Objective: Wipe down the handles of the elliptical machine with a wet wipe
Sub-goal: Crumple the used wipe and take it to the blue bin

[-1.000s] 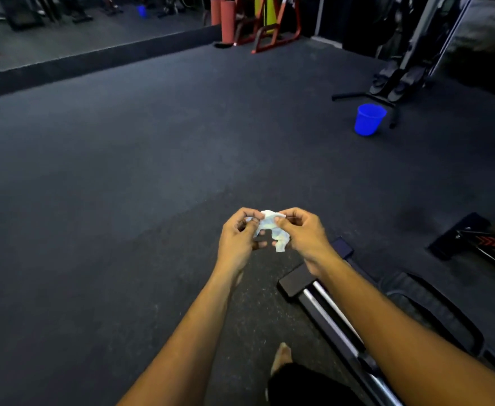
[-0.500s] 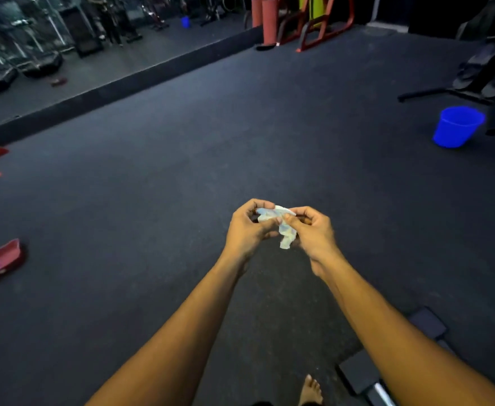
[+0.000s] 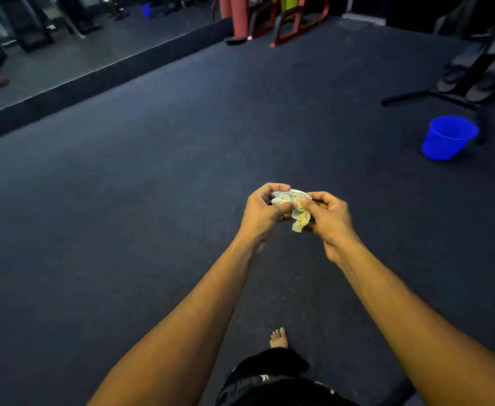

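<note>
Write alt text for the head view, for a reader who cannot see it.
Both hands, left hand and right hand, pinch a crumpled wipe between them above a dark gym floor. A blue bucket stands on the floor to the right, near a machine.

Dim bluish gym light, soft blur throughout, wide-angle bending at edges
</note>
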Available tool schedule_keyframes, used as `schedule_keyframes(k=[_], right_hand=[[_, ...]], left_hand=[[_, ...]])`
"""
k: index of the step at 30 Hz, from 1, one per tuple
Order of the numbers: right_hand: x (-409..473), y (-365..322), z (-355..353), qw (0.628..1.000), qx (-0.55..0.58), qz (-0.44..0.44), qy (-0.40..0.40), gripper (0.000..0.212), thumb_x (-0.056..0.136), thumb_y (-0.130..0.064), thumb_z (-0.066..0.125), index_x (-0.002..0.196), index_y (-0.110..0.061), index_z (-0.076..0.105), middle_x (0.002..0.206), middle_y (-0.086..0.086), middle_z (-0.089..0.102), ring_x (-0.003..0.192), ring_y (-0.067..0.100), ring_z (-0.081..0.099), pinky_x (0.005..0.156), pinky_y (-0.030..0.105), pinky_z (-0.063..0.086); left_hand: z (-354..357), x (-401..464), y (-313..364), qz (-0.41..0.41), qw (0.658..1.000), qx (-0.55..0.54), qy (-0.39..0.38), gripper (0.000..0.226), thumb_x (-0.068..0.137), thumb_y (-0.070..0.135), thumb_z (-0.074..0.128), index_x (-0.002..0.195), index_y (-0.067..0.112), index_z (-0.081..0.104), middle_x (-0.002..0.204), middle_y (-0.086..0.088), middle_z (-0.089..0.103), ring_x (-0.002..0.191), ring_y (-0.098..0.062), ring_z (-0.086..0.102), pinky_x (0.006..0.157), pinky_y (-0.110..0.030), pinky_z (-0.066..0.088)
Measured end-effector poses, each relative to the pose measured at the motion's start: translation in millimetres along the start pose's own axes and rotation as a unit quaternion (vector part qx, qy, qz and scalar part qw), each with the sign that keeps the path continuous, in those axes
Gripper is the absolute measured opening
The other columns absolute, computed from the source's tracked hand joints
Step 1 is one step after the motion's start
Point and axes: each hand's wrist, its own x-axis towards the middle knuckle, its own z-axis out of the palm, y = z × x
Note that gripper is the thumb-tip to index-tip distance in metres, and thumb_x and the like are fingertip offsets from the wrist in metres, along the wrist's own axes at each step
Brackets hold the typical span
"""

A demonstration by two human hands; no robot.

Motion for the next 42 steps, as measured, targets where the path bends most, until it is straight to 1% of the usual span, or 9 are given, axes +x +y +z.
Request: schedule_keyframes(k=[6,10,13,18,21,25,31,37,42], right_hand=[[120,-56,-54,0.994,0.039,-0.01,0.103,0.011,0.097,-0.012,0.067,0.108,-0.01,0.069,0.095,0.006,0.078,0.085,0.021,0.075,0.073,0.042,0.063],[200,-77,-115,0.98,0.077,-0.021,0.18,0.013,0.097,-0.012,0.068,0.109,-0.007,0.068,0.095,0.009,0.077,0.08,0.021,0.074,0.066,0.038,0.063],[262,-87,-170,0.968,0.092,-0.031,0.233,0.01,0.097,-0.011,0.066,0.107,-0.008,0.068,0.095,0.009,0.077,0.078,0.019,0.074,0.06,0.033,0.059],[364,-114,-270,0.949,0.101,-0.032,0.298,0.007,0.097,-0.011,0.067,0.104,-0.012,0.068,0.096,0.007,0.078,0.082,0.022,0.075,0.067,0.038,0.061],[418,-141,-320,0.943,0.104,-0.035,0.313,0.009,0.097,-0.011,0.067,0.106,-0.009,0.068,0.096,0.009,0.077,0.077,0.02,0.075,0.058,0.034,0.059],[494,-174,-373,0.938,0.098,-0.035,0.33,0.012,0.097,-0.009,0.067,0.107,-0.005,0.069,0.097,0.012,0.077,0.074,0.017,0.074,0.063,0.037,0.062],[621,-190,-429,0.935,0.092,-0.004,0.341,0.006,0.096,-0.005,0.066,0.097,-0.007,0.072,0.097,0.019,0.076,0.078,0.022,0.071,0.073,0.046,0.061],[764,-213,-473,0.932,0.058,0.031,0.355,0.008,0.095,-0.002,0.067,0.101,-0.005,0.07,0.097,0.02,0.075,0.079,0.029,0.072,0.072,0.046,0.06],[867,-245,-516,0.926,0.055,0.041,0.371,0.014,0.091,0.004,0.069,0.099,-0.008,0.07,0.097,0.014,0.076,0.082,0.024,0.072,0.075,0.041,0.061]], left_hand=[[82,152,29,-0.007,0.992,0.029,-0.12,0.032,0.089,-0.007,0.072,0.118,0.006,0.067,0.117,-0.022,0.073,0.095,-0.025,0.075,0.083,-0.039,0.063],[161,240,34,-0.011,0.98,0.044,-0.195,0.026,0.095,0.009,0.074,0.121,0.009,0.07,0.114,-0.018,0.075,0.098,-0.025,0.076,0.081,-0.038,0.063],[228,304,27,-0.012,0.971,0.059,-0.232,0.017,0.101,0.016,0.068,0.117,0.011,0.072,0.111,-0.014,0.076,0.096,-0.023,0.076,0.079,-0.036,0.063],[352,412,20,-0.033,0.955,0.083,-0.284,0.019,0.103,0.017,0.065,0.121,0.012,0.069,0.108,-0.009,0.078,0.092,-0.021,0.075,0.079,-0.042,0.064],[416,470,26,-0.041,0.944,0.094,-0.314,0.016,0.104,0.015,0.062,0.116,0.008,0.071,0.106,-0.01,0.078,0.089,-0.016,0.074,0.076,-0.038,0.063],[485,544,35,-0.049,0.94,0.085,-0.328,0.015,0.1,0.011,0.068,0.113,0.004,0.07,0.104,-0.014,0.077,0.087,-0.016,0.073,0.073,-0.032,0.064],[562,666,16,-0.086,0.938,0.078,-0.327,0.019,0.096,0.008,0.073,0.114,0.002,0.067,0.096,-0.01,0.075,0.085,-0.015,0.073,0.067,-0.029,0.063],[628,805,-9,-0.125,0.934,0.091,-0.322,0.008,0.101,0.013,0.067,0.105,0.007,0.07,0.095,-0.008,0.078,0.08,-0.008,0.072,0.066,-0.028,0.062],[682,916,-5,-0.151,0.92,0.092,-0.349,0.008,0.098,0.008,0.069,0.106,0.011,0.071,0.089,-0.003,0.077,0.077,-0.008,0.07,0.066,-0.026,0.061]])
